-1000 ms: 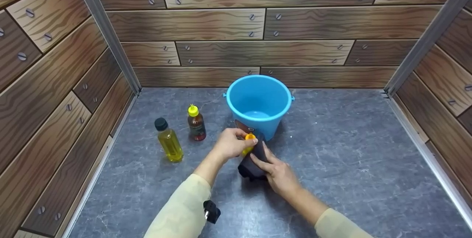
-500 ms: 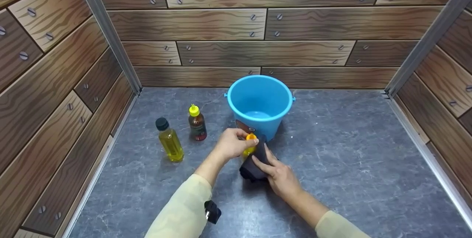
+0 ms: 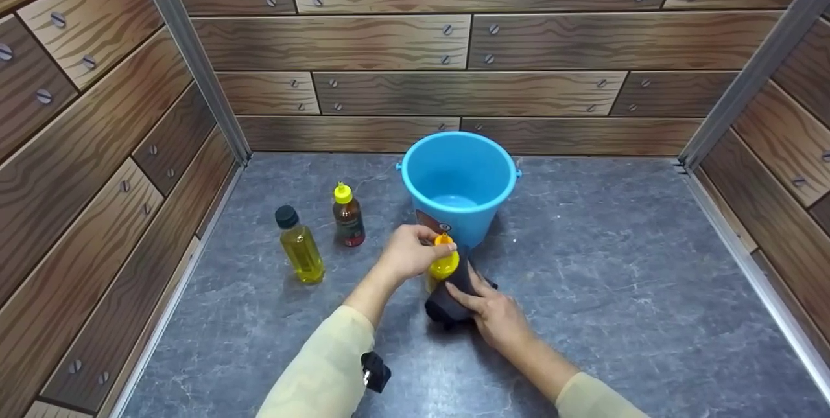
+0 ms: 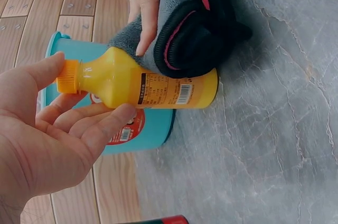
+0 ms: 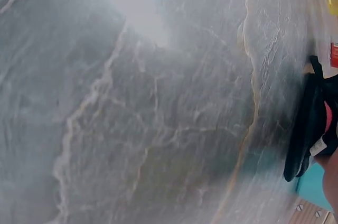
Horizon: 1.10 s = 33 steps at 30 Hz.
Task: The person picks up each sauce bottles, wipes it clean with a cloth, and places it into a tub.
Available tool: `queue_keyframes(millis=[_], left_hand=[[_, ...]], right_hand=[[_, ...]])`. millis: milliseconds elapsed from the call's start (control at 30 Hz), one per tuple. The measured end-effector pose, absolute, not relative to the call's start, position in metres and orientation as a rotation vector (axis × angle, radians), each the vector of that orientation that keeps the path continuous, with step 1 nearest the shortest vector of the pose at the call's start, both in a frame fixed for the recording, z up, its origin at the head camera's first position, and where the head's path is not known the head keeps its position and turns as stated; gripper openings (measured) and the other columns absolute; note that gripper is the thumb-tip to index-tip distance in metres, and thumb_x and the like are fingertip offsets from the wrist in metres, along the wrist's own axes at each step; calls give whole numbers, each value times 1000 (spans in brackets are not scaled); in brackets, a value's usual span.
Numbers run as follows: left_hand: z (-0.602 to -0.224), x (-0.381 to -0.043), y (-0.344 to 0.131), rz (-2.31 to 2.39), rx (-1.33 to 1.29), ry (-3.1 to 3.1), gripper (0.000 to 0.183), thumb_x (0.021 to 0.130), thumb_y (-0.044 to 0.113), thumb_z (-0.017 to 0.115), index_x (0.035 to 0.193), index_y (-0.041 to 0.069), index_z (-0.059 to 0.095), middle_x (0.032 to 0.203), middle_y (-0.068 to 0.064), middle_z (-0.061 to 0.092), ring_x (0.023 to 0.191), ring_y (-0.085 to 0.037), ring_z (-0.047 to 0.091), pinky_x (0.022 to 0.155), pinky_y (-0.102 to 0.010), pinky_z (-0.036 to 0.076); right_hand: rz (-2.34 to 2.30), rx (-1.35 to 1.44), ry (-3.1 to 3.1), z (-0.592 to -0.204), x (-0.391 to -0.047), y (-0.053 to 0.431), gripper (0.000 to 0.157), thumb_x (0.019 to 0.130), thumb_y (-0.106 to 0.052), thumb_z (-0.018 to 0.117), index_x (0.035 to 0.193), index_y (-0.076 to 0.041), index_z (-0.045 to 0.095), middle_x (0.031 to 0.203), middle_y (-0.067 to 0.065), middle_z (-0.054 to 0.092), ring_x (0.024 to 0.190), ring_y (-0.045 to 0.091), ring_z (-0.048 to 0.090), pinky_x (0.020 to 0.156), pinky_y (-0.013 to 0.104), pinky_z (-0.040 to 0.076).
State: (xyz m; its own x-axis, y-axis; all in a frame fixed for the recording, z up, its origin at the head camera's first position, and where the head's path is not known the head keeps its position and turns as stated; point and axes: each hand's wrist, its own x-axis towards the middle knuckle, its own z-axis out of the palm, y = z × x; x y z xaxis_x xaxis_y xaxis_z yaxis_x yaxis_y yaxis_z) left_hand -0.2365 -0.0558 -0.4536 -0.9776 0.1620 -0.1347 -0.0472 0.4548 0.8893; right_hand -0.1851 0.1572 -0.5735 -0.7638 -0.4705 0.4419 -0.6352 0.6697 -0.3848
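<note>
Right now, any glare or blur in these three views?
Head: glare on the marbled surface between the forearms. Left wrist: barcode stripes on the yellow bottle distinct, fine print too small to read. Right wrist: pale glare patch at the top, soft surface detail, dark fabric item at the right edge.

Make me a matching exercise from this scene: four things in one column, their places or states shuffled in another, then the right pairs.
Column one
1. blue bucket
2. yellow squeeze bottle
3. dark cloth item
4. bottle of yellow liquid

Column two
A. farthest left of the four in the head view
B. touched by the right hand
C. open-topped, farthest back of the four
D. pinched near its top by the left hand

Right pairs: 1-C, 2-D, 3-B, 4-A
</note>
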Motion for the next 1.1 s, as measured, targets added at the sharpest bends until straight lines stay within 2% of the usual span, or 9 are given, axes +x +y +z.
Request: queue_keyframes(millis=[333,533,800,1100], left_hand=[[-454,-237,-56,1541,126,2519,27,94,29,84,103,4,80,101,-7,73,89,-21,65,76,-35,58],[-454,-237,-55,1540,123,2510,28,95,29,83,107,3,79,103,-8,73,90,-21,67,77,-36,59],[-454,-238,-53,1513,85,2512,28,97,30,81,109,5,79,104,-7,73,91,-22,67,78,-37,59],[-455,-236,-53,1527,97,2491,26,98,28,80,109,5,79,103,-7,74,92,-23,68,82,-40,60]], right_hand=[[667,857,-2723,-569,-184,158,71,81,13,77,139,-27,73,156,23,51,128,48,61,90,58,58],[569,877,-2766,-566,-182,157,57,89,5,74,137,-25,74,153,23,55,122,47,65,88,57,59],[487,925,-2871,-557,-180,158,48,96,0,68,141,-19,71,153,24,55,125,48,62,88,60,58],[609,854,-2913,-556,-180,171,58,95,9,63,142,-25,71,158,19,51,130,48,60,94,61,56]])
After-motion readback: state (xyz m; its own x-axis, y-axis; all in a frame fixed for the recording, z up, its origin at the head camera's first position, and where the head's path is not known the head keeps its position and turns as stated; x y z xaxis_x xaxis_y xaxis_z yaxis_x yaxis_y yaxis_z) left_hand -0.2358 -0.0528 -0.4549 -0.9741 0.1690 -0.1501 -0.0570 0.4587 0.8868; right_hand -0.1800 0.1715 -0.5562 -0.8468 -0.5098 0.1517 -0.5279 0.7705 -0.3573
